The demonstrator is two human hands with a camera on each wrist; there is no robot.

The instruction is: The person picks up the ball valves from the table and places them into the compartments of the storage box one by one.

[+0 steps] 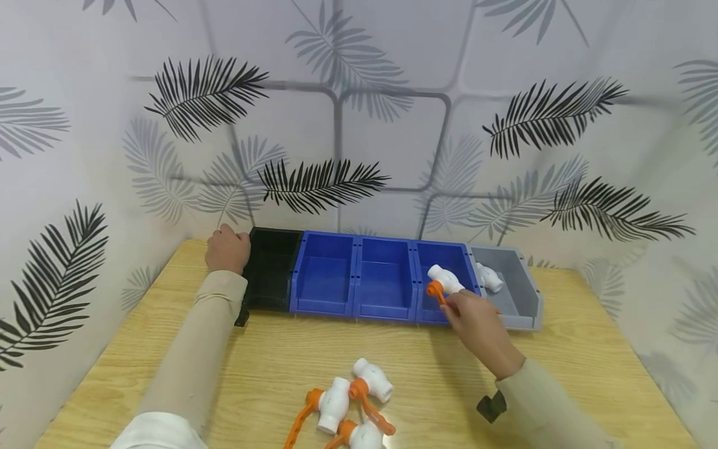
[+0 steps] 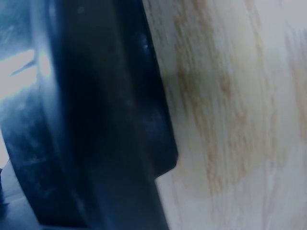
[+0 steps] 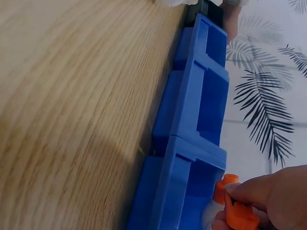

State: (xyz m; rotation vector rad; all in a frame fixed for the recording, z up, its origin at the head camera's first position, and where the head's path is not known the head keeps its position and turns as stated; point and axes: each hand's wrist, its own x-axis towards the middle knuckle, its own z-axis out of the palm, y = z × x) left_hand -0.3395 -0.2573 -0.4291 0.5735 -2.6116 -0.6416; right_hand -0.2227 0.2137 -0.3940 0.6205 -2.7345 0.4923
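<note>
My right hand (image 1: 477, 324) pinches the orange handle (image 3: 240, 215) of a white ball valve (image 1: 445, 279), holding it over the rightmost blue bin (image 1: 426, 313). My left hand (image 1: 227, 248), its fingers curled, is at the left rim of the black bin (image 1: 272, 299); the fingers' far side is hidden. In the left wrist view the black bin's wall (image 2: 96, 120) is close up and no fingers show. Another white valve (image 1: 490, 278) lies in the grey bin (image 1: 527, 322) at the right end.
Several white ball valves (image 1: 335, 405) with orange handles lie on the wooden table (image 1: 269, 362) near the front. Two more blue bins, left (image 1: 322, 305) and middle (image 1: 384, 308), continue the row. A leaf-patterned wall (image 1: 392, 143) stands close behind the bins.
</note>
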